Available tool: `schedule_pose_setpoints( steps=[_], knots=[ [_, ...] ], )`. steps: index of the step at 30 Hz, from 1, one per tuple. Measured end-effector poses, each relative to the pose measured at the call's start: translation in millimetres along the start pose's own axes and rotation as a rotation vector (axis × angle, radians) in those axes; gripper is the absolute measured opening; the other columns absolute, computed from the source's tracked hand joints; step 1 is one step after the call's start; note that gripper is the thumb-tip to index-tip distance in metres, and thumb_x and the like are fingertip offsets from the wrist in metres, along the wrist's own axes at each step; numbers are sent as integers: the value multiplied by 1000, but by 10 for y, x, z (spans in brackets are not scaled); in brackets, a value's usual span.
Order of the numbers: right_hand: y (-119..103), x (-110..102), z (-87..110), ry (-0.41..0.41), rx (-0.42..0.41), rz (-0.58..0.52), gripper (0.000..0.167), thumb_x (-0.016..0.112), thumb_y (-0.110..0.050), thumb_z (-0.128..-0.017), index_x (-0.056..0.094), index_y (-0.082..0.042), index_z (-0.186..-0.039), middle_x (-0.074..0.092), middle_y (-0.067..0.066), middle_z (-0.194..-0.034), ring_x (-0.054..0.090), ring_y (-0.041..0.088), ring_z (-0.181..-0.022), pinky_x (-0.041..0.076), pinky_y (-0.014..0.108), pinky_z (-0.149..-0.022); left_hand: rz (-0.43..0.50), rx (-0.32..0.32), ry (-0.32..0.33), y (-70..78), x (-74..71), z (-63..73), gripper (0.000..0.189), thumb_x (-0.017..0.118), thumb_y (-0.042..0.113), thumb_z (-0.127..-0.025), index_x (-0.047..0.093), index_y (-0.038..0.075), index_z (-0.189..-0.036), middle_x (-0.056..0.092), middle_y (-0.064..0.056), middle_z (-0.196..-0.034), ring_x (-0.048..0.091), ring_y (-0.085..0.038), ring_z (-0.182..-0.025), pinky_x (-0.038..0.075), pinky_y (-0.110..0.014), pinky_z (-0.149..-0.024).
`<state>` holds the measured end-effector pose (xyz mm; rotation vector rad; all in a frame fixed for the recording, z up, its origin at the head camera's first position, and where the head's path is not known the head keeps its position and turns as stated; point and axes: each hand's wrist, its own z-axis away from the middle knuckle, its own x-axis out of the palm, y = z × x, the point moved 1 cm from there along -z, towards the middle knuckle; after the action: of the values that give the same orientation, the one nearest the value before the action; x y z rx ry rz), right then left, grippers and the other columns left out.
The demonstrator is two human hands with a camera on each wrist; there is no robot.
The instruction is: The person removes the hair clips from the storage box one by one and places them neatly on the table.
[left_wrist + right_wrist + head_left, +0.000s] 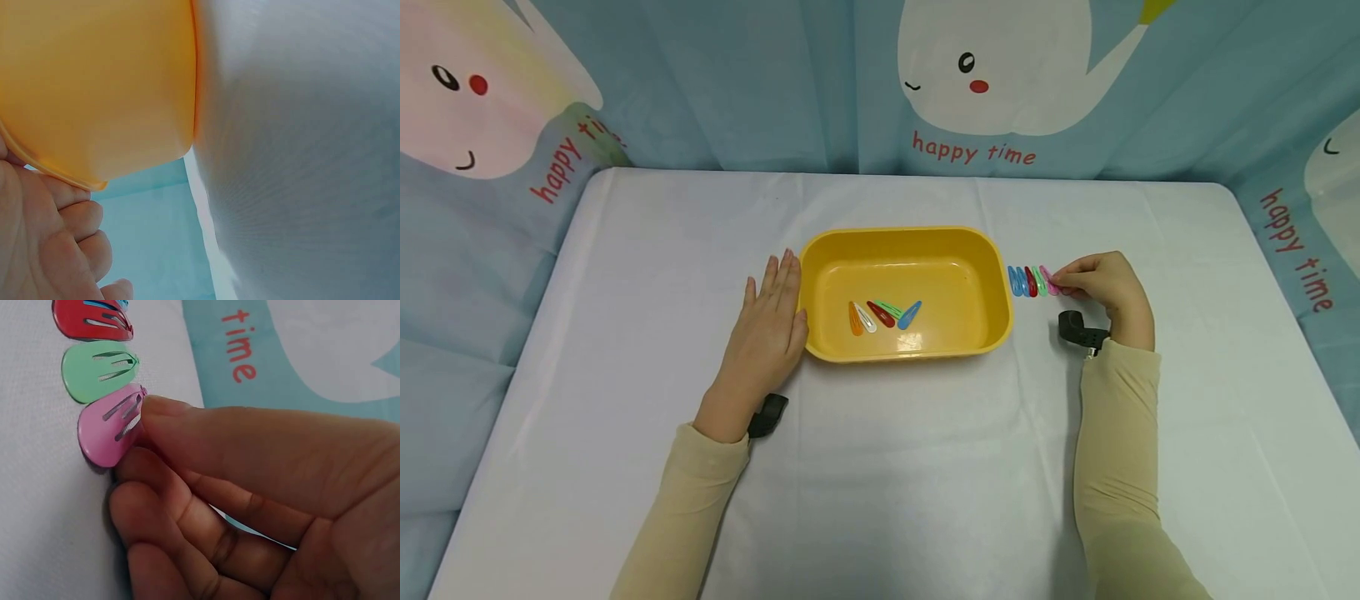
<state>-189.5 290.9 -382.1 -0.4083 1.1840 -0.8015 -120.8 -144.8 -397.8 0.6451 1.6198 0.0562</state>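
My right hand [1112,287] pinches a pink hair clip [103,428] between thumb and fingers at the right end of a short row. Beside that clip lie a green hair clip [94,372], a red hair clip [81,317] and two blue hair clips [1017,282], side by side on the cloth. Against the left rim of a yellow tray [955,308] rests my left hand [763,325], its fingers straight and its thumb at the edge. Inside the tray are an orange clip [855,319], a white clip [866,317], a red clip [881,314], a green clip [890,309] and a blue clip [910,315].
A white cloth [895,467] covers the table under the tray. Behind the table's far edge hangs a blue curtain [737,83] printed with white whales. The clip row lies close to the tray's right side.
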Motion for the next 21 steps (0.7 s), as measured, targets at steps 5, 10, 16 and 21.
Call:
schedule_pose_setpoints(
  steps=[5, 10, 16, 21],
  knots=[
    [0, -2, 2, -3, 13, -1, 33, 69, -22, -86, 68, 8, -100, 62, -9, -65, 53, 13, -66, 44, 26, -63, 0, -3, -5, 1, 1, -1, 57, 30, 22, -100, 14, -3, -149, 11, -15, -155, 5, -27, -143, 4, -51, -113],
    [-14, 1, 3, -6, 29, 19, 36, 72, -25, -84, 68, 7, -101, 61, -8, -67, 50, 17, -71, 42, 29, -65, -1, -2, -2, 4, -2, -1, 58, 30, 21, -100, 14, -4, -149, 11, -15, -155, 5, -27, -143, 5, -51, -113],
    [-38, 17, 7, -2, 48, 44, 33, 74, -25, -82, 69, 4, -98, 59, -7, -70, 47, 21, -75, 38, 32, -68, 3, -3, -1, 3, -2, -2, 58, 30, 21, -100, 13, -3, -149, 11, -14, -156, 5, -27, -143, 4, -51, -113],
    [-41, 27, -1, 4, 55, 49, 29, 74, -23, -82, 68, 2, -94, 58, -5, -69, 47, 21, -76, 37, 33, -69, 5, -3, -3, 1, 1, -3, 58, 30, 21, -100, 13, -3, -149, 11, -14, -156, 5, -27, -143, 4, -51, -113]
  ],
)
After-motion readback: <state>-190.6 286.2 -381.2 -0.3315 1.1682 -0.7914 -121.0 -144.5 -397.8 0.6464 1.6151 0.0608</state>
